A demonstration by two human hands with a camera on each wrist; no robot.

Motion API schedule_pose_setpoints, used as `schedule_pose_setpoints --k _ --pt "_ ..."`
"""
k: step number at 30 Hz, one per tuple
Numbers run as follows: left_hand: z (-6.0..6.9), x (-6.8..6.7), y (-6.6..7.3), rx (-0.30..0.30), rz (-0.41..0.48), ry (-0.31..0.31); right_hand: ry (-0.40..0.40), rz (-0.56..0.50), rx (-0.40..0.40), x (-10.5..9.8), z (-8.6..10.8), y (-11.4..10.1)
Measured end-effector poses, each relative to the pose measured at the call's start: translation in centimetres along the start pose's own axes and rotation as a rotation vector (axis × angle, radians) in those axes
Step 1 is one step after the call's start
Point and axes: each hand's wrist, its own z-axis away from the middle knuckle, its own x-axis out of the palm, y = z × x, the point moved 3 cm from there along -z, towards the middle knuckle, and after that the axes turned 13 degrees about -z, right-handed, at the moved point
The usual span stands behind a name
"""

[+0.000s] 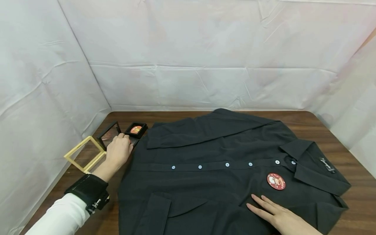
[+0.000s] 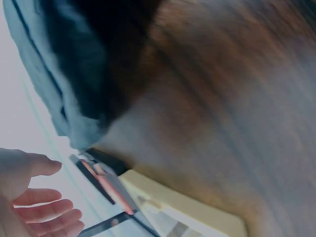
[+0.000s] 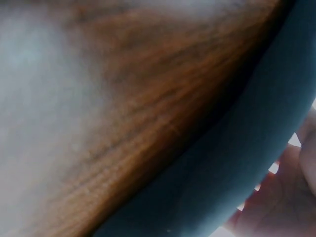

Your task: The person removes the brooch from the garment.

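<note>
A dark button-up shirt [image 1: 194, 182] lies spread out, with pale buttons along its front. My left hand [image 1: 118, 150] is at a black case with a raised clear lid [image 1: 110, 134], and its fingertips are over the case's base [image 1: 134, 141]. In the left wrist view the fingers [image 2: 47, 215] look loosely spread, with nothing visible between them. My right hand [image 1: 277, 215] rests on the shirt, fingers extended, below a round red badge [image 1: 276, 181]. A silver pin [image 1: 327, 165] sits on the shirt near the collar.
A yellow-framed case [image 1: 89, 168] with its lid raised stands left of the black one. Behind the left hand is a small black box [image 1: 144, 130] holding an orange round badge [image 1: 136, 129]. White curtains [image 1: 188, 81] surround the wooden table [image 1: 364, 202].
</note>
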Motion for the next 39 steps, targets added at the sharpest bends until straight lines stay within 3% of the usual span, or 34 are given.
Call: schedule_pose_setpoints --k 6,12,17,26,39 --pt "-0.5 -2.1 0.0 0.014 -0.014 0.131 0.017 -0.005 -0.004 0.1 0.1 0.0" --pt "-1.0 -3.3 -1.1 -0.008 0.005 0.157 0.01 -0.006 0.009 0.2 0.1 0.1" --pt "-1.3 -3.5 -2.4 -0.051 0.019 0.139 0.013 -0.007 0.005 0.2 0.1 0.1" --pt "-2.2 -3.1 -4.3 -0.074 0.012 0.125 0.004 -0.014 0.009 0.2 0.1 0.0" --pt "-2.6 -2.4 -5.7 -0.033 -0.035 0.015 -0.014 -0.022 0.018 0.2 0.1 0.2"
